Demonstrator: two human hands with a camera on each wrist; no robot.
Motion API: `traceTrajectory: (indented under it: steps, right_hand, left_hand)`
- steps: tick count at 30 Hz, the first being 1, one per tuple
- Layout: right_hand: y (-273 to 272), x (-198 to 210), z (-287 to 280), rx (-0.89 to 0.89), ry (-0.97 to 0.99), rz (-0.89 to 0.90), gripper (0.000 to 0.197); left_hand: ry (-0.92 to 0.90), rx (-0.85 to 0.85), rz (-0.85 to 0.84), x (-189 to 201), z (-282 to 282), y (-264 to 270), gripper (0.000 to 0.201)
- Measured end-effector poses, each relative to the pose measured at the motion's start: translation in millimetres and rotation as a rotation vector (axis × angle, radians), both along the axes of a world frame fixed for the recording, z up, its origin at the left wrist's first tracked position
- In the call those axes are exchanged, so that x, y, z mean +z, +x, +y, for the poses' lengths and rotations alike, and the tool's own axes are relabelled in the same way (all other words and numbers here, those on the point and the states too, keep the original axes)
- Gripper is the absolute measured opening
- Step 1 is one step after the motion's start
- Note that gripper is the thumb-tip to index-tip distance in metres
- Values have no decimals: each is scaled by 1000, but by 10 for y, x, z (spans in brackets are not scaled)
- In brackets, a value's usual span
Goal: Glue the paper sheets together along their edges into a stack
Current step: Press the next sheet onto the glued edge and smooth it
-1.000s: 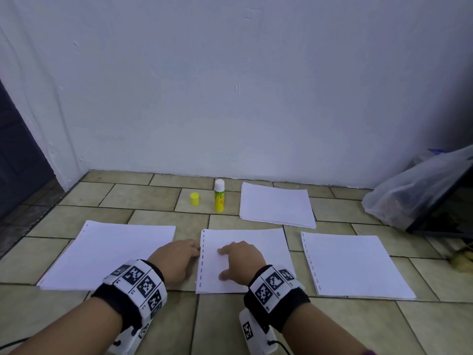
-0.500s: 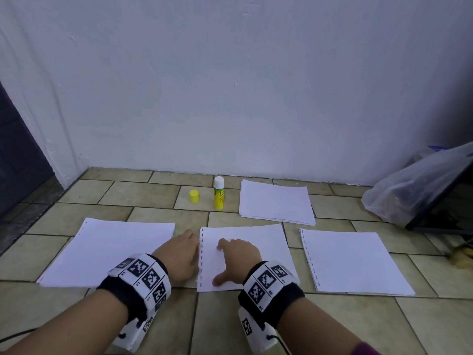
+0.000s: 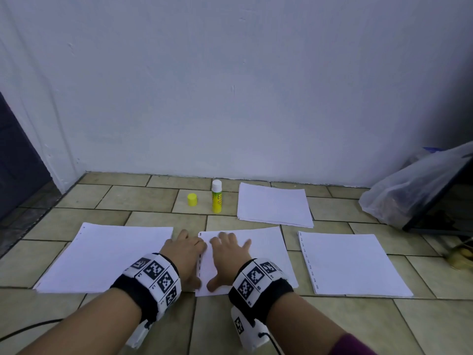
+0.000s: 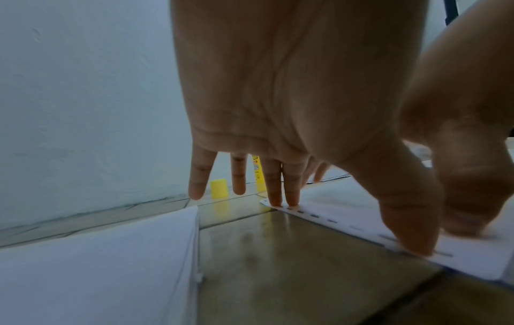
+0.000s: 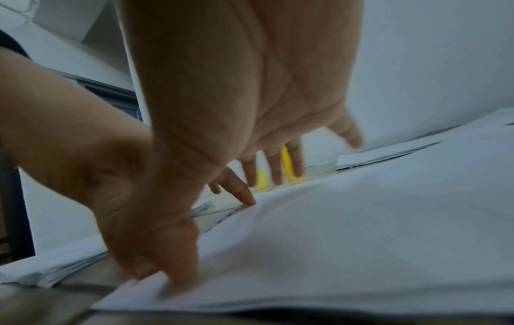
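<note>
Both hands press flat on the middle white paper sheet with a punched left edge (image 3: 258, 249), which lies on the beige tiled floor (image 3: 153, 201). The left hand (image 3: 184, 254) has straight fingers on that punched edge, gripping nothing; the right hand (image 3: 227, 254) is spread open on the sheet just beside it. A white paper stack (image 3: 102, 257) lies to the left, another punched sheet (image 3: 350, 262) to the right, a third pile (image 3: 273, 204) behind. An upright yellow glue stick (image 3: 216, 197) stands near its yellow cap (image 3: 192, 199)
</note>
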State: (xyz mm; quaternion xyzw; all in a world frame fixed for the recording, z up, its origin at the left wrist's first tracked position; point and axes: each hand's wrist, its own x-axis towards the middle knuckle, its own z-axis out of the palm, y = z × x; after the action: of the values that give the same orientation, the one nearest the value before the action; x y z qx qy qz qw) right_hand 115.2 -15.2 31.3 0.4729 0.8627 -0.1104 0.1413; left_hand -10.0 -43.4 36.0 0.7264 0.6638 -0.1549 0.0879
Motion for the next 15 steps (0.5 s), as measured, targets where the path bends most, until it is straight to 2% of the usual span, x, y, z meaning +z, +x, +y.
traceTrajectory:
  steps: [2, 5, 9, 13, 15]
  right_hand:
    - [2, -1, 36, 59, -86, 69, 97]
    - [193, 14, 138, 28, -142, 66, 98]
    - [605, 51, 310, -153, -152, 121, 92]
    - [991, -11, 455, -355, -83, 117, 92]
    - [1065, -31, 475, -399, -85, 138, 92]
  left_hand:
    - [12, 3, 12, -19, -3, -6, 81]
    - [-1, -5, 12, -25, -1, -36, 82]
    - [-41, -13, 22, -36, 25, -44, 85]
    - [-67, -12, 36, -54, 33, -53, 89]
    - [-82, -15, 42, -46, 37, -55, 90]
